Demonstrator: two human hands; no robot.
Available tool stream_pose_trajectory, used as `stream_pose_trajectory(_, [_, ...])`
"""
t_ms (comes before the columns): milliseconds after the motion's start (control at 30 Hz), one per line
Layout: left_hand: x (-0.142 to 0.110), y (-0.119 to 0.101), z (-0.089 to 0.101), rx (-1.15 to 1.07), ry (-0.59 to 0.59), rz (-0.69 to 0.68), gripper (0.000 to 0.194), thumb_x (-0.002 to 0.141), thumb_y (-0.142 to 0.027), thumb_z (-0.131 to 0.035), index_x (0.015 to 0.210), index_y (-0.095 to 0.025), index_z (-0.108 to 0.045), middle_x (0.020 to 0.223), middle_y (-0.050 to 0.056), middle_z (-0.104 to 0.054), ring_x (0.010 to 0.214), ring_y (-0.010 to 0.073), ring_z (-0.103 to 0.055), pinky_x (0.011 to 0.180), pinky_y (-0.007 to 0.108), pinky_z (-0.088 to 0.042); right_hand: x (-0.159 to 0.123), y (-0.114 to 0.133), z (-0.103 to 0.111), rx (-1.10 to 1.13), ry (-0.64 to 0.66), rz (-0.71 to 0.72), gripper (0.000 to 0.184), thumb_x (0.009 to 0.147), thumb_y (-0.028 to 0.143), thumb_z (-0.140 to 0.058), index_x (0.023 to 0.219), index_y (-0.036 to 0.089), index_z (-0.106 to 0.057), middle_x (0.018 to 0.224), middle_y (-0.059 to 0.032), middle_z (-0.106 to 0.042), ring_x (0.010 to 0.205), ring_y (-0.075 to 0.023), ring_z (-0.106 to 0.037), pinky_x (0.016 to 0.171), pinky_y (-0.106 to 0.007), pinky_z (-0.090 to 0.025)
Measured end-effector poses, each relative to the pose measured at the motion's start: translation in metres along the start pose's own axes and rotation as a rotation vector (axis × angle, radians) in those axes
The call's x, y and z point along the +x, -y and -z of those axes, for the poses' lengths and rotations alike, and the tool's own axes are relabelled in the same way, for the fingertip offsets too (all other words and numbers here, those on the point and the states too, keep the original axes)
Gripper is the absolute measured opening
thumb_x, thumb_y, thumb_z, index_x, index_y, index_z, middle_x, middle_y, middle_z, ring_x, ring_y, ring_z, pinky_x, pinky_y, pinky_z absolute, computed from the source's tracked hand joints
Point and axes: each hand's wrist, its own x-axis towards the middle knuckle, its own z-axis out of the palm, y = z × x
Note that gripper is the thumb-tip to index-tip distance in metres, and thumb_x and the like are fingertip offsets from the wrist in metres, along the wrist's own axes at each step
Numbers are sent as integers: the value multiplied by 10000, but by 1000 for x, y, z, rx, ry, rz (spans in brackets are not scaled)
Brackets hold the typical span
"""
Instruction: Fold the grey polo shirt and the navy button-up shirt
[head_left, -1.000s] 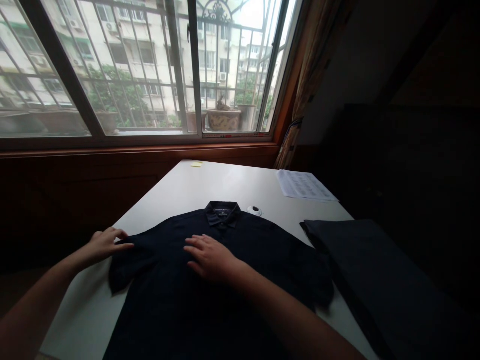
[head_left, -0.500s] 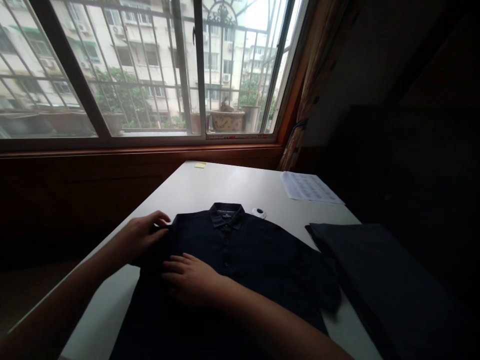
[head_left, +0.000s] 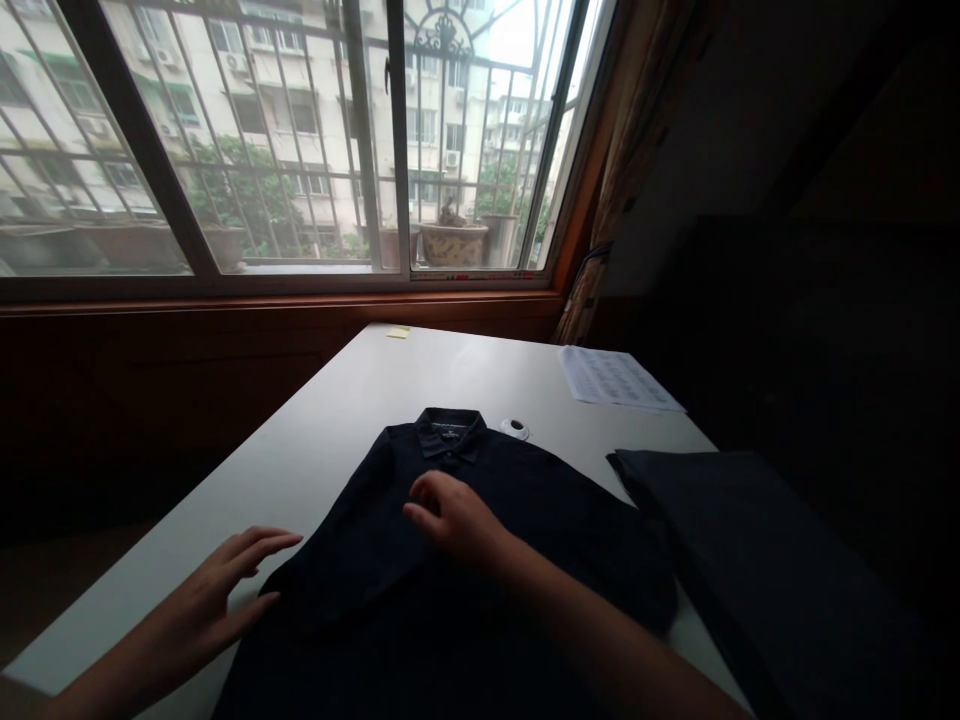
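A dark navy collared shirt (head_left: pixel 360 520) lies front side up on the white table (head_left: pixel 300 440), its collar (head_left: pixel 450 432) pointing toward the window. At the shirt's left edge, by the sleeve end, is my left hand (head_left: pixel 225 575). Its fingers are stretched and the thumb is apart, with the thumb tip at the cloth's edge. My right hand (head_left: pixel 454 515) is over the chest just below the collar, fingers loosely bent and parted from the thumb. Nothing shows between them. My right forearm crosses over the lower right of the shirt.
Folded dark cloth (head_left: pixel 750 550) lies along the table's right side. Printed sheets (head_left: pixel 619 378) rest at the back right, and a yellow note (head_left: pixel 398 332) at the back edge. A round white fitting (head_left: pixel 514 429) sits beside the collar. A barred window (head_left: pixel 300 150) stands behind.
My left hand has come down and nearer from the shoulder, letting go there, and the left sleeve now slopes down smoothly. My right hand has moved up and right across the chest.
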Motion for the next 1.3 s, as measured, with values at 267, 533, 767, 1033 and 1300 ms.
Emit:
stream_pose_trajectory(267, [0,5,-41,-3,-100,-68,325,952,-268,-534,1260,-326,-621,1108,48,-664,929,188,-690,774,229,-599,100,-33,-42,63,-100,-171,600,922,378,-641,1452,211,-414,1188,-93,-683,1051,-204,-670,914,-321,-515])
stream_pose_trajectory(533, [-13,27,-44,33,-156,-76,306,987,-264,-478,1248,-359,-607,965,19,-652,757,138,-676,659,180,-575,141,-35,-61,-63,-60,-232,370,863,235,-697,1227,239,-630,1074,-56,-723,968,-206,-689,836,-300,-522])
stream_pose_trajectory(767, [-24,31,-45,203,-177,-145,410,950,-205,-495,1290,-402,-611,1046,38,-657,776,147,-662,631,195,-578,131,-25,-69,-245,-114,-208,385,927,280,-613,1303,219,-560,1272,-134,-616,1147,-271,-604,941,-398,-479])
stream_pose_trajectory(1033, [-15,2,-30,281,-49,-219,414,938,-201,-547,1306,-385,-595,1408,-17,-582,1301,228,-544,1022,319,-546,141,-21,-76,-245,-112,-165,375,942,258,-599,1316,253,-565,1050,-51,-717,1024,-212,-646,893,-319,-491])
stream_pose_trajectory(1300, [11,-22,-22,241,17,-167,288,971,-297,-524,1209,-360,-674,1022,18,-733,874,196,-703,749,296,-603,105,9,-69,-333,-157,-24,421,963,270,-520,1381,226,-526,1414,-111,-540,1287,-261,-491,1078,-418,-418])
